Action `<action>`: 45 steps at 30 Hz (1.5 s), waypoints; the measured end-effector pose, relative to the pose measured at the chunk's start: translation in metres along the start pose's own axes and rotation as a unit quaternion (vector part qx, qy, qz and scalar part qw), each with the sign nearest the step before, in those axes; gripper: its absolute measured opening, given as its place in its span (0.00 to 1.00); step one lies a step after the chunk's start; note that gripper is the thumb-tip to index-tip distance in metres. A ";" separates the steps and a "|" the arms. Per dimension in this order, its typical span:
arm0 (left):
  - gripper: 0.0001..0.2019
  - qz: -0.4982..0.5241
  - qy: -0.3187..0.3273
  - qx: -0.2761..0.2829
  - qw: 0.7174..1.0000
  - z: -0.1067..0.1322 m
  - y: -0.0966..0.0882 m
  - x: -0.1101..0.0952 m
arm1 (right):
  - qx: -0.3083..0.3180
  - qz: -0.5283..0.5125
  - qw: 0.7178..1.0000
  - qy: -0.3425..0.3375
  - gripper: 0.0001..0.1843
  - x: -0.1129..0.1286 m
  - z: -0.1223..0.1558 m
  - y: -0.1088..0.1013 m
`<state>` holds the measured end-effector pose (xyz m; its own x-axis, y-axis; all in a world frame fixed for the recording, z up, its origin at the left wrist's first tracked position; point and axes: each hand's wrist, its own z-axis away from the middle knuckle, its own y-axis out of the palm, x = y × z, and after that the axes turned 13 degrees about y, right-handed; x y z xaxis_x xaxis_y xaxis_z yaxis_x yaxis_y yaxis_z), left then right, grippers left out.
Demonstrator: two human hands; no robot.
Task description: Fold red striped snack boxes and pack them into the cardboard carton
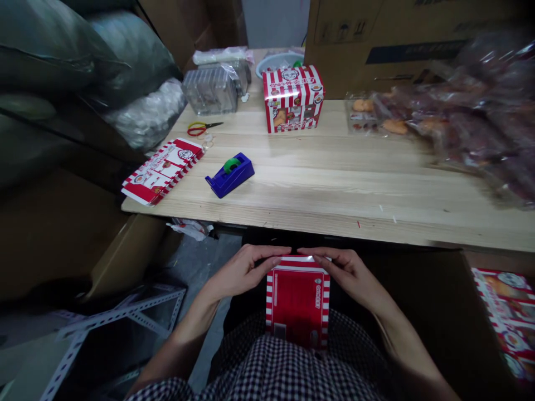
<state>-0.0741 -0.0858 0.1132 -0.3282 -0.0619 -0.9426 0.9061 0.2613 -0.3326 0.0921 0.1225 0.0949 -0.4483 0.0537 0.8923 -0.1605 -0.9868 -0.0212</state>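
Head view: we see the left hand (240, 271) and right hand (350, 274), fingers (272, 253) clamped on the top flap of the red box (297, 305), propped on the lap (267, 370) below the near edge of the desk (334, 192). We reckon uneven pressure could crease the flap or slide the box off.

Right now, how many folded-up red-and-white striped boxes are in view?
2. The standing box sits far back on the table; the held box is on the lap between left hand and right hand. Flat cartons uncounted; more may be hidden.

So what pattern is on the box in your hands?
The small cardboard box is red with red-and-white striped edges, seen best in the head view.
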 end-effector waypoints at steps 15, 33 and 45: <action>0.13 0.051 0.013 -0.098 0.994 0.005 0.029 0.029 | -0.027 0.001 0.998 -0.051 0.12 -0.020 -0.002 0.010; 0.16 -0.056 -0.153 -0.298 0.941 -0.050 -0.205 0.077 | -0.128 -0.026 0.991 -0.010 0.16 -0.028 -0.019 0.012; 0.21 0.146 -0.105 -0.352 0.919 -0.025 -0.191 0.075 | -0.123 -0.022 0.992 -0.008 0.14 -0.039 -0.023 0.007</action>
<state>-0.2787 -0.1162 0.1073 0.0274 -0.0557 -0.9981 0.5257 0.8500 -0.0330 0.0881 0.1176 0.0493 -0.4224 0.0925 0.9017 -0.3900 -0.9165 -0.0887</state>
